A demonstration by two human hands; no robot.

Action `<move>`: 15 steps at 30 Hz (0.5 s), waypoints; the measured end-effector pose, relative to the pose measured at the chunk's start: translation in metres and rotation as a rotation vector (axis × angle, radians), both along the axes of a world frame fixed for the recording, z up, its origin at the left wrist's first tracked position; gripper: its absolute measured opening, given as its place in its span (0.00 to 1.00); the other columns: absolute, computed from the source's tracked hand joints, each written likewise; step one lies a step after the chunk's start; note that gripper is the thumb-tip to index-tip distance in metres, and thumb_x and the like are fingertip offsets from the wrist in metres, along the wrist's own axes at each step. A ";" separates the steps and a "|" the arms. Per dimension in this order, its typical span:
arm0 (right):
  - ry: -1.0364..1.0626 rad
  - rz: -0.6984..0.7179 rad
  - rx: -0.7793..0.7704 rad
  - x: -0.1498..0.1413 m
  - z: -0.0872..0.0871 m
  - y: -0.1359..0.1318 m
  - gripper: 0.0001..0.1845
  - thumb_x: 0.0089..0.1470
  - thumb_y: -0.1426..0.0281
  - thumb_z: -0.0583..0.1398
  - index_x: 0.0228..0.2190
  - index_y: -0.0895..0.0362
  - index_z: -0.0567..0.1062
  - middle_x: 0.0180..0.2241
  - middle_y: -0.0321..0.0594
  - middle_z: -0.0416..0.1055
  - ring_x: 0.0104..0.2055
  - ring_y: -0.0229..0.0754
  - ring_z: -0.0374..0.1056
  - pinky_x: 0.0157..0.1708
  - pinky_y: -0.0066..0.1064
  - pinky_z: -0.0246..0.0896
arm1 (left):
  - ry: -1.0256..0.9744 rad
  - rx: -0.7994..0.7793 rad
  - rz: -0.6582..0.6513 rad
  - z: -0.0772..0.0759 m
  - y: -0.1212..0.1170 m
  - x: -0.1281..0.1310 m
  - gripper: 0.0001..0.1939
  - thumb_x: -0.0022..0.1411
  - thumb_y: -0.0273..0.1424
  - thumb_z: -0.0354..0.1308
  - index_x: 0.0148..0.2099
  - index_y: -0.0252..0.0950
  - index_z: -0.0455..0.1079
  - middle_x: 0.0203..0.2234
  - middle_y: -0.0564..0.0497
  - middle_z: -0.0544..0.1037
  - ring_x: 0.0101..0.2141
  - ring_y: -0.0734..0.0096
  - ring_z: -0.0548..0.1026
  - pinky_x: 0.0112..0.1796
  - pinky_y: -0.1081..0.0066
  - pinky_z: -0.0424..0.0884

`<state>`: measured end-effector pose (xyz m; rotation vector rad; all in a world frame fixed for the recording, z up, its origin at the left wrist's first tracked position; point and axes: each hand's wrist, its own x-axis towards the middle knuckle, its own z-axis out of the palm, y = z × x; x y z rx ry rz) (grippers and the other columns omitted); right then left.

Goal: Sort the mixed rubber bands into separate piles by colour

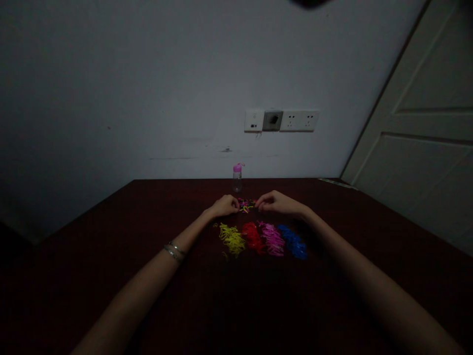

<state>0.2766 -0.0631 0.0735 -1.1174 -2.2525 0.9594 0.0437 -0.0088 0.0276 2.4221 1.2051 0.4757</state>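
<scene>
A small mixed pile (245,204) of pink, yellow and red rubber bands lies on the dark table, between my two hands. My left hand (225,205) is at the pile's left edge, with thumb and fingers pinched together. At the right edge is my right hand (275,202), its fingertips also drawn together. What either hand pinches is too small and dark to make out. Nearer to me, sorted bands lie side by side: a yellow pile (232,240), a red pile (253,237), a pink pile (272,239) and a blue pile (293,241).
Behind the mixed pile stands a small clear bottle (237,183) with a pink lid, upright near the wall. Sockets and switches (281,121) are on the wall (166,88) at the table's (166,197) far edge. A panelled door (417,162) is on the right.
</scene>
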 end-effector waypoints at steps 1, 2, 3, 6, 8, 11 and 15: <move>0.003 -0.013 -0.003 0.000 0.000 0.000 0.15 0.42 0.71 0.56 0.33 0.61 0.76 0.28 0.42 0.73 0.28 0.37 0.65 0.28 0.28 0.59 | 0.002 -0.002 -0.001 0.000 0.000 -0.001 0.10 0.44 0.27 0.53 0.30 0.33 0.75 0.22 0.52 0.74 0.23 0.76 0.66 0.25 0.77 0.58; 0.005 -0.023 -0.008 0.001 0.000 -0.001 0.15 0.42 0.71 0.55 0.33 0.61 0.76 0.27 0.42 0.73 0.28 0.37 0.65 0.27 0.28 0.59 | 0.001 -0.005 -0.004 -0.001 0.000 -0.001 0.10 0.44 0.27 0.53 0.30 0.32 0.74 0.22 0.52 0.73 0.23 0.76 0.66 0.25 0.77 0.58; 0.004 -0.032 -0.016 0.001 0.000 -0.001 0.15 0.42 0.71 0.55 0.33 0.62 0.76 0.27 0.42 0.73 0.27 0.37 0.65 0.27 0.29 0.59 | -0.002 -0.007 -0.006 -0.001 0.000 -0.001 0.10 0.44 0.26 0.53 0.29 0.32 0.74 0.21 0.52 0.73 0.22 0.76 0.66 0.25 0.77 0.58; -0.004 -0.053 -0.039 0.001 0.001 -0.003 0.15 0.42 0.70 0.56 0.33 0.62 0.76 0.26 0.42 0.72 0.27 0.37 0.65 0.28 0.29 0.59 | -0.017 -0.025 -0.029 0.000 0.000 -0.002 0.10 0.43 0.25 0.53 0.28 0.31 0.74 0.20 0.52 0.72 0.22 0.77 0.65 0.25 0.77 0.58; -0.022 -0.066 -0.040 0.003 0.000 -0.003 0.15 0.42 0.70 0.56 0.33 0.62 0.76 0.25 0.42 0.72 0.26 0.37 0.65 0.27 0.29 0.59 | -0.027 -0.057 -0.049 0.003 0.000 -0.005 0.09 0.42 0.25 0.53 0.27 0.30 0.73 0.20 0.52 0.72 0.22 0.77 0.65 0.24 0.77 0.58; -0.050 -0.066 -0.021 0.007 -0.004 0.001 0.15 0.43 0.70 0.55 0.33 0.62 0.75 0.25 0.41 0.72 0.26 0.36 0.64 0.26 0.28 0.58 | -0.034 -0.157 -0.077 0.015 0.002 -0.014 0.08 0.41 0.25 0.55 0.26 0.30 0.73 0.18 0.52 0.72 0.21 0.77 0.65 0.24 0.77 0.58; -0.087 -0.063 0.038 0.014 -0.013 0.009 0.14 0.45 0.70 0.55 0.33 0.62 0.75 0.27 0.42 0.72 0.28 0.38 0.66 0.29 0.29 0.60 | -0.054 -0.355 -0.102 0.038 0.002 -0.033 0.07 0.39 0.26 0.57 0.25 0.32 0.75 0.18 0.52 0.73 0.20 0.78 0.65 0.23 0.77 0.58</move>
